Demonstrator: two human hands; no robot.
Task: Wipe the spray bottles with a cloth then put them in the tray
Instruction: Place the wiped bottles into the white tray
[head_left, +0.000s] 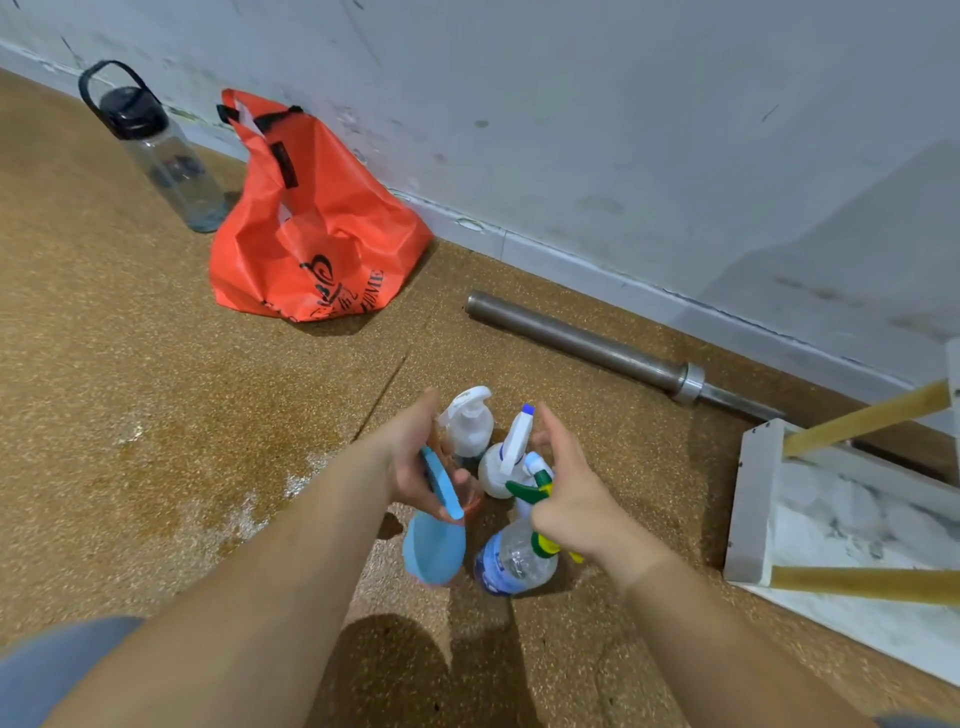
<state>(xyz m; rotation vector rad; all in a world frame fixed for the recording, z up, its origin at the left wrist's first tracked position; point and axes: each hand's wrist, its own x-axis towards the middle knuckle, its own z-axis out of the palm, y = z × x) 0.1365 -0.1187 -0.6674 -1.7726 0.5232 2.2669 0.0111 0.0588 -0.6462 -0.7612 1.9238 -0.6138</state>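
In front of us, spray bottles stand together on the floor. Behind them, a bag and a bar lie by the wall. The tray sits right.

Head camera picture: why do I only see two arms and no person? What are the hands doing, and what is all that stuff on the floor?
The camera sits on the person's head and looks down, so you see only their arms. The left hand holds the blue spray bottle by its top. The right hand is over the clear bottle with a green sprayer; whether it grips is unclear. A white pump bottle and a white spray bottle stand behind them on the brown floor. A white tray lies to the right. By the wall are an orange bag, a water bottle and a metal bar.
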